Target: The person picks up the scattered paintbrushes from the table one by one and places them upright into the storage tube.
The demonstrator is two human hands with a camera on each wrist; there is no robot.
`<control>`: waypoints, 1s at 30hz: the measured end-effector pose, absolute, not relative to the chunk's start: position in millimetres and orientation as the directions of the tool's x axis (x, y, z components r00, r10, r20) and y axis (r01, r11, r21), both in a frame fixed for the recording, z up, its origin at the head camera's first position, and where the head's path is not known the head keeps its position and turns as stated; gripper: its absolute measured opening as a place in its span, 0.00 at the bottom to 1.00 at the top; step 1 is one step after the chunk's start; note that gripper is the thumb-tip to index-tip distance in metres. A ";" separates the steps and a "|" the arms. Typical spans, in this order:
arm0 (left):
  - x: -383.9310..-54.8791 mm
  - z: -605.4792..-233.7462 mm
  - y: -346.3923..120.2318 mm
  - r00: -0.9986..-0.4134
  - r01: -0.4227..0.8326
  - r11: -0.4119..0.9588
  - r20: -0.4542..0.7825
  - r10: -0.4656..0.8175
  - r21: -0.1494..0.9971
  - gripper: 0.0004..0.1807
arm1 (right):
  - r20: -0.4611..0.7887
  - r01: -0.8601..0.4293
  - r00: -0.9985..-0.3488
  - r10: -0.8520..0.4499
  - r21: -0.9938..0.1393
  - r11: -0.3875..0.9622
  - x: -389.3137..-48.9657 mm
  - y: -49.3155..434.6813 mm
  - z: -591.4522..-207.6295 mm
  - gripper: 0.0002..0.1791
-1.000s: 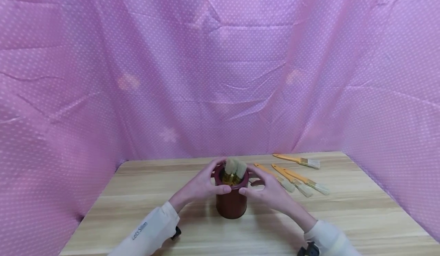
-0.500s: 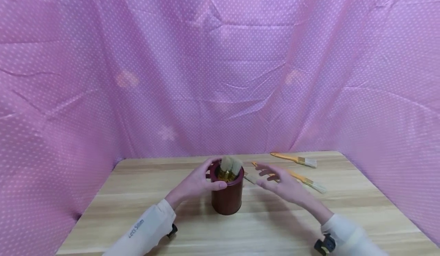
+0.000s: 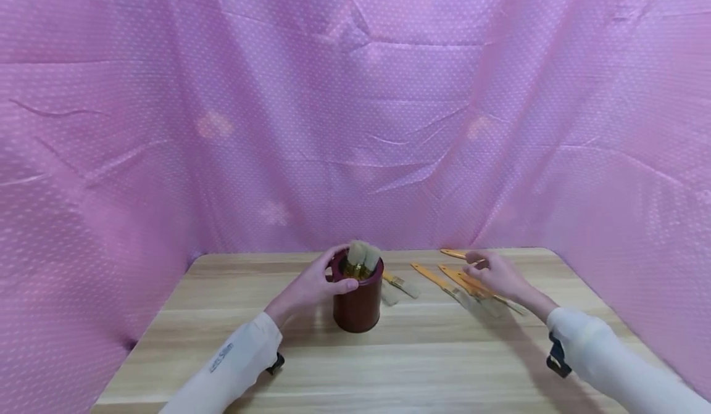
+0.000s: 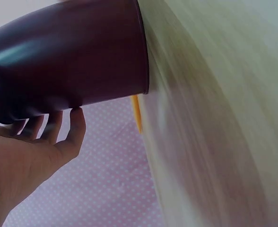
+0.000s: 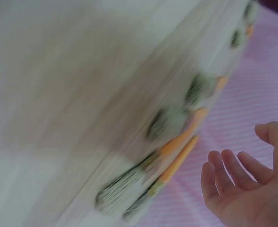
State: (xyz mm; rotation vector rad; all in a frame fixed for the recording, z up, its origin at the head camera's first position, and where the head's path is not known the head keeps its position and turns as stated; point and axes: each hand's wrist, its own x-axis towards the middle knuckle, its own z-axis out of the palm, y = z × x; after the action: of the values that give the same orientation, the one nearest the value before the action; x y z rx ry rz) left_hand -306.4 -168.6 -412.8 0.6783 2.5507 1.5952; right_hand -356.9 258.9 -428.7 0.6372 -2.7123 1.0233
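A dark red cylindrical pot (image 3: 357, 309) stands on the wooden table with several paintbrushes (image 3: 363, 255) in it, bristles up. My left hand (image 3: 311, 287) grips the pot near its rim, thumb in front and fingers around the far side. In the left wrist view the fingertips touch the pot's wall (image 4: 73, 56). Over at the right, my right hand (image 3: 500, 277) is above several loose paintbrushes with orange handles, its fingers loosely bent and holding nothing. The right wrist view shows this hand (image 5: 243, 189) apart from the nearest paintbrush (image 5: 125, 187).
Just right of the pot, paintbrush bristles (image 3: 410, 289) stick out from behind it. Another paintbrush handle (image 3: 452, 253) lies at the table's back edge, partly hidden by the right hand. A pink dotted cloth (image 3: 355, 124) surrounds the wooden table (image 3: 266, 364) behind and at the sides.
My right hand has let go of the pot's rim and moved right, over the loose paintbrushes. The left hand still holds the pot, which stands slightly further left in view.
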 end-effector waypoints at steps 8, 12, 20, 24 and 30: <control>-307.6 -414.5 -161.4 -0.886 0.361 0.326 0.211 0.413 0.874 0.43 | 0.244 -0.367 -0.929 -0.278 -0.521 0.771 -398.1 273.0 -448.3 0.21; -298.5 -409.9 -152.5 -0.874 0.369 0.305 0.217 0.434 0.878 0.43 | 0.191 -0.308 -0.950 -0.247 -0.440 0.843 -408.2 278.5 -456.0 0.22; -305.6 -424.0 -153.4 -0.888 0.361 0.340 0.209 0.409 0.868 0.42 | 0.150 -0.307 -0.950 -0.272 -0.310 0.900 -412.5 273.0 -460.6 0.13; -303.7 -419.4 -160.9 -0.898 0.347 0.350 0.200 0.392 0.870 0.42 | 0.133 -0.347 -0.937 -0.322 -0.275 0.897 -409.2 265.8 -455.7 0.12; -301.0 -415.9 -168.3 -0.907 0.327 0.344 0.189 0.377 0.880 0.42 | 0.172 -0.444 -0.893 -0.415 -0.191 0.876 -397.0 272.0 -448.8 0.08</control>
State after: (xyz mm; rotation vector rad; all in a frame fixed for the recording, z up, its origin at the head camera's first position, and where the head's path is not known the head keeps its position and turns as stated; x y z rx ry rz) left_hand -301.0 -168.3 -415.9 0.6650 2.5355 1.6436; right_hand -397.0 272.0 -448.8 0.6716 -2.9197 0.3417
